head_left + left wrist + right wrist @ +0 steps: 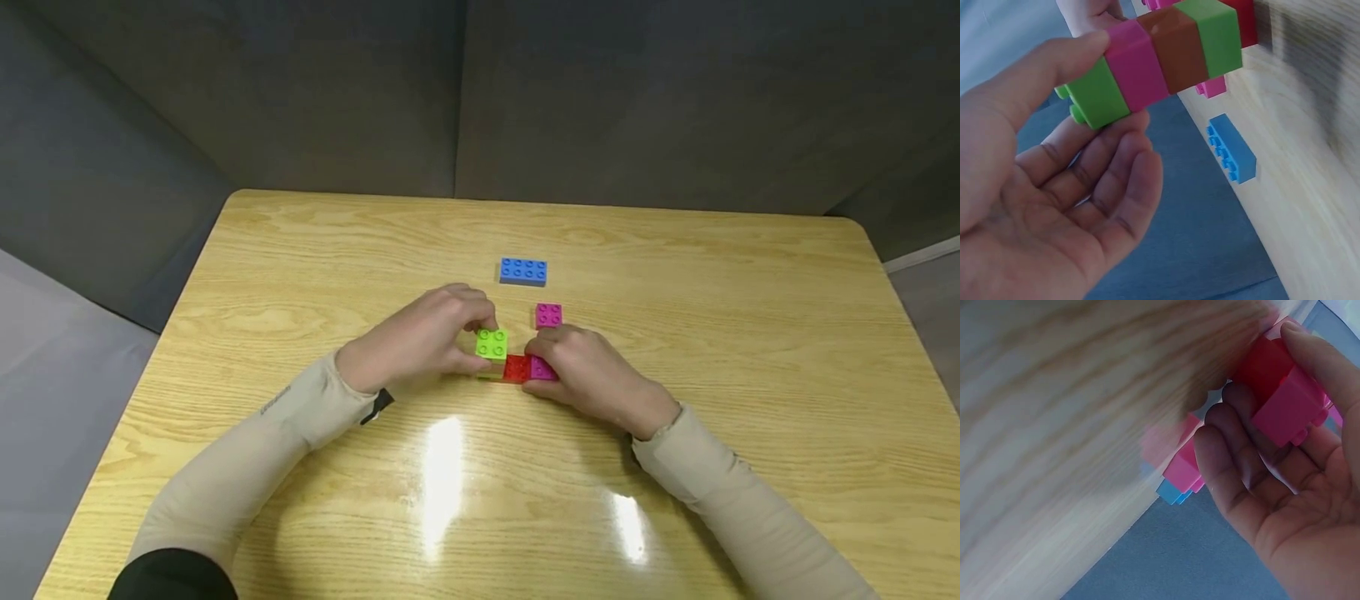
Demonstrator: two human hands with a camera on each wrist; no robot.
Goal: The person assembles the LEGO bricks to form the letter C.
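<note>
My left hand pinches the top of a stack of toy building bricks between thumb and fingers. The stack's top brick is lime green. Below it, the left wrist view shows a pink brick, a brown brick and another green brick. A red brick lies at the foot of the stack, its studs showing between the hands. At its right end, my right hand grips a magenta brick that sits on the red one, thumb on one side and fingers on the other.
A loose magenta brick lies just beyond the right hand. Farther back is a long blue brick. Both lie studs up on the wooden table, with a grey partition behind its far edge.
</note>
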